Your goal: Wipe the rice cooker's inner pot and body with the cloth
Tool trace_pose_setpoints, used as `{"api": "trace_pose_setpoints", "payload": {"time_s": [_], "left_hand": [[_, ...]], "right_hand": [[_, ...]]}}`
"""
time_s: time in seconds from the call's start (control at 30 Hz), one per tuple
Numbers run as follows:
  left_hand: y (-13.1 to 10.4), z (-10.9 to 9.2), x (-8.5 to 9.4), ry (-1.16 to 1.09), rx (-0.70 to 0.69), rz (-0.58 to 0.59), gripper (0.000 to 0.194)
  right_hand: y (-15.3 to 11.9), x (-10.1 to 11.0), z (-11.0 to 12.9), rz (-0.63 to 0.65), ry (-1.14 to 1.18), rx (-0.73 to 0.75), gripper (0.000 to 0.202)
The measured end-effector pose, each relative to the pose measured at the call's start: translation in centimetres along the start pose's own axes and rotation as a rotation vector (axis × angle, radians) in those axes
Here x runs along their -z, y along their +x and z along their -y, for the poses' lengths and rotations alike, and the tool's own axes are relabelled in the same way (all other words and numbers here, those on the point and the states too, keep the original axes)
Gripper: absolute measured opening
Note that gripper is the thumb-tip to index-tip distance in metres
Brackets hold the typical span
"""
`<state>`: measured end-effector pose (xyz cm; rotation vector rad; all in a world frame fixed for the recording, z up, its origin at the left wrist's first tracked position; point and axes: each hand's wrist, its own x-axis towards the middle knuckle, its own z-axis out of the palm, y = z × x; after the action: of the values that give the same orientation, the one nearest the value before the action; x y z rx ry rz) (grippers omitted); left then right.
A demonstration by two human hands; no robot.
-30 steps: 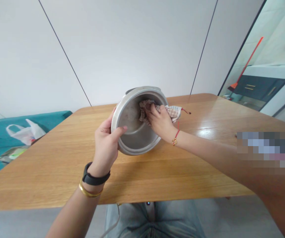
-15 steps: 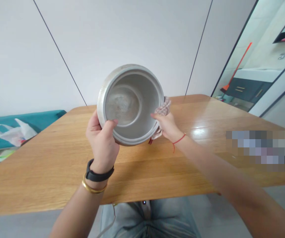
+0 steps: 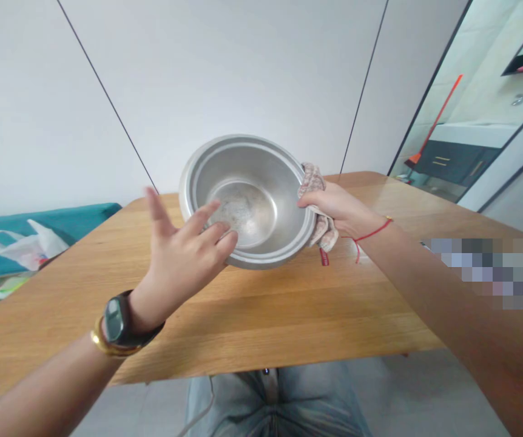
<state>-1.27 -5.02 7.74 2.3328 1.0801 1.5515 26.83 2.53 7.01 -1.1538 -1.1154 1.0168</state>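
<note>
A round grey metal pot [image 3: 284,176] is held up over the wooden table, tilted so that its inside faces me. Its bottom looks stained. My right hand [image 3: 334,203] grips the pot's right rim, thumb on the inner side, with a patterned brown-and-white cloth [image 3: 312,179] bunched between hand and pot. A small red tag [image 3: 324,257] hangs below the cloth. My left hand [image 3: 184,255] is open with its fingers spread, in front of the pot's lower left rim. Whether its fingertips touch the pot I cannot tell.
The wooden table [image 3: 252,321] spans the view, with a white wall [image 3: 243,67] behind. A white plastic bag [image 3: 27,243] lies on a teal sofa [image 3: 93,215] at left. A blurred-out item [image 3: 484,267] is at right. A red-handled broom [image 3: 434,127] stands in the doorway beyond.
My left hand has let go of the pot's left rim and spread its fingers. The pot has tipped its opening more upward, and my right hand with the cloth has shifted right.
</note>
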Motion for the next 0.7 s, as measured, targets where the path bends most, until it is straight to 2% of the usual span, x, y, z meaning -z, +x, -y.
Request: {"api": "trace_pose_setpoints", "payload": {"time_s": [0.07, 0.1, 0.17, 0.23, 0.3, 0.37, 0.43, 0.53, 0.63, 0.7], "left_hand": [[0.3, 0.2, 0.0, 0.361, -0.195, 0.263, 0.016], [0.3, 0.4, -0.3, 0.523, -0.287, 0.332, 0.018], [0.1, 0.8, -1.2, 0.655, -0.34, 0.27, 0.017], [-0.3, 1.1, -2.4, 0.625, -0.243, 0.123, 0.022], [-0.6, 1.2, -3.5, 0.495, -0.065, 0.016, 0.03], [-0.6, 1.2, -4.3, 0.304, 0.112, -0.039, 0.033], [-0.6, 1.4, -4.8, 0.097, 0.228, -0.067, 0.03], [-0.9, 1.8, -4.7, -0.08, 0.325, -0.095, 0.03], [-1.7, 2.3, -4.1, -0.17, 0.429, -0.118, 0.042], [-2.3, 2.5, -3.6, -0.29, 0.494, -0.166, 0.048]], "right_hand": [[-0.3, 0.2, 0.4, -0.001, -0.012, 0.055, 0.022], [-0.7, 0.0, 0.5, -0.007, 0.01, 0.09, 0.022], [-1.8, -0.9, 0.3, -0.028, 0.047, 0.193, 0.032], [-3.5, -2.4, -0.3, -0.058, -0.032, 0.38, 0.04], [-5.8, -4.0, -1.2, -0.118, -0.273, 0.621, 0.04], [-8.3, -5.6, -2.1, -0.14, -0.584, 0.835, 0.04], [-10.3, -6.7, -2.4, -0.1, -0.814, 0.953, 0.047], [-10.3, -7.0, -1.1, -0.042, -0.876, 0.971, 0.051], [-6.2, -5.7, 1.9, 0.003, -0.657, 0.854, 0.041], [-2.5, -4.3, 3.4, 0.106, -0.404, 0.704, 0.041]]}}
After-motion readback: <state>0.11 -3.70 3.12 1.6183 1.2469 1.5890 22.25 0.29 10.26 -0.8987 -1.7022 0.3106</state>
